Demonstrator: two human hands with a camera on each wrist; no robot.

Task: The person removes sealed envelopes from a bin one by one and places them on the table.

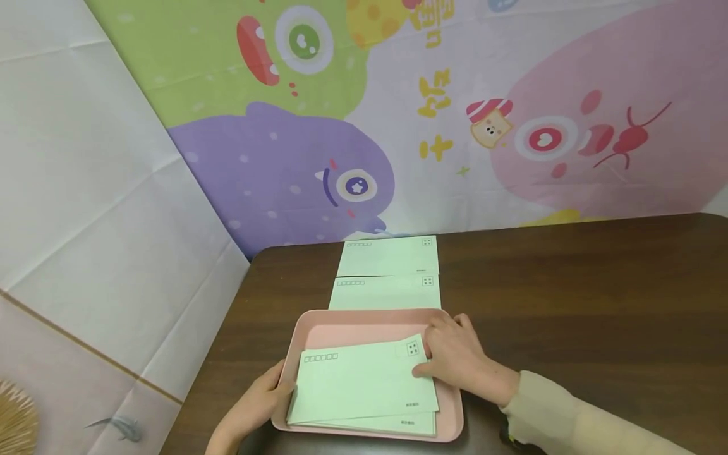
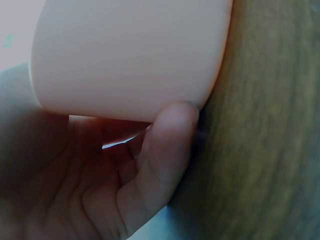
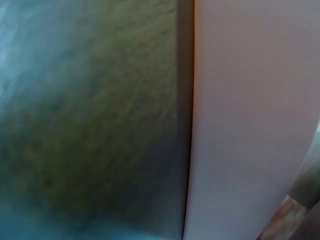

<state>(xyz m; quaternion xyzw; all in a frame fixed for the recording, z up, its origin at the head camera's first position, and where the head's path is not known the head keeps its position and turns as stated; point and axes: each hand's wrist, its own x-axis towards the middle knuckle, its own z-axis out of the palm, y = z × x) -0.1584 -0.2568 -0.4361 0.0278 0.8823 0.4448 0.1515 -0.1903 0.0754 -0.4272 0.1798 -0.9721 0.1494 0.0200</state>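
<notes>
A pink tray [image 1: 347, 332] rests near the table's front edge with a small pile of pale green envelopes in it. My left hand [image 1: 258, 397] grips the tray's left wall, thumb over the rim; in the left wrist view its fingers curl against the tray's side [image 2: 135, 60]. At the pile's right end, my right hand [image 1: 463, 354] pinches the top envelope [image 1: 358, 385], thumb on its face and the other fingers bent by the upper corner. That envelope lies askew over the lower ones [image 1: 406, 424]. The right wrist view shows mostly the tray's outer wall [image 3: 245, 125].
Beyond the tray, two more envelopes lie in a column on the dark wooden table [image 1: 569, 284]: a far one [image 1: 392, 258] by the wall and a nearer one [image 1: 387, 292] partly behind the tray rim. A cartoon-printed cloth [image 1: 443, 189] hangs behind the table.
</notes>
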